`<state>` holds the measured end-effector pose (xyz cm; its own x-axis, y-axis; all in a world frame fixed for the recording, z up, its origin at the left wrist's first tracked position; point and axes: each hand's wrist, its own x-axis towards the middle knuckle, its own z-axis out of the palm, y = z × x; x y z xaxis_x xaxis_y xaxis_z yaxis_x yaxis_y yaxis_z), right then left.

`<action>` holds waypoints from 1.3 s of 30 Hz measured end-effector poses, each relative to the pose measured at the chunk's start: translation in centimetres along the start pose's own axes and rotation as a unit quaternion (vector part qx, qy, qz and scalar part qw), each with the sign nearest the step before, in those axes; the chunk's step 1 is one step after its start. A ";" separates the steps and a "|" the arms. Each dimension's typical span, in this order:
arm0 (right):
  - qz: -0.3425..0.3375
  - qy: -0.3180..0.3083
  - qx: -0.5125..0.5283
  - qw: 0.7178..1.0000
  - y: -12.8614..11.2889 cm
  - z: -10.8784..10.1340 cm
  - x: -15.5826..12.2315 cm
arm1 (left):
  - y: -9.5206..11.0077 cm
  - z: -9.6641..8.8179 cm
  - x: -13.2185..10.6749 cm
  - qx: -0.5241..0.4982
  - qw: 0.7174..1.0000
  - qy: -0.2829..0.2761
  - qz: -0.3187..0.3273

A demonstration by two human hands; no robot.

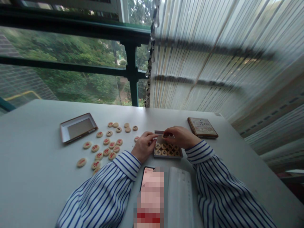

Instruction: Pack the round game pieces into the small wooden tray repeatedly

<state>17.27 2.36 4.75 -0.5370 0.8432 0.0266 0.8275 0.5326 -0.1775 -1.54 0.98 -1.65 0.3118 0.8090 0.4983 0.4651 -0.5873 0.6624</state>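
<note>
r hand point(180, 136) w/ piece point(164, 136) over box point(168, 156), l hand point(143, 147) at its rim

2 open trays point(80, 127), 1 phone point(146, 177), 8 boxed discs point(164, 152) and 21 discs point(106, 141) on the table point(42, 177) show.

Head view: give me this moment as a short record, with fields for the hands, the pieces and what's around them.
left hand: at the left side of the box
right hand: over the box, holding a piece at its fingertips
in box: two rows of four black-marked pieces
loose pieces: left of the box, mostly red-marked
far left: open tray
right: flat case
near edge: phone, partly pixelated
</note>
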 end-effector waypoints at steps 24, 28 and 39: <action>0.003 -0.038 -0.056 0.998 0.0 1.2 0.4 | 0.2 0.0 0.0 -0.025 0.999 0.003 -0.023; 0.001 -0.043 -0.057 0.997 0.0 1.4 0.4 | 0.1 0.0 0.0 -0.028 0.999 0.001 -0.025; 0.007 -0.050 -0.056 0.997 0.1 0.9 0.4 | 0.0 0.1 -0.1 -0.028 0.999 0.008 -0.017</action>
<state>16.99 2.64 3.82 -0.5342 0.8421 -0.0737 0.8452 0.5304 -0.0657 -1.50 0.90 -1.82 0.2843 0.8278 0.4837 0.4281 -0.5610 0.7085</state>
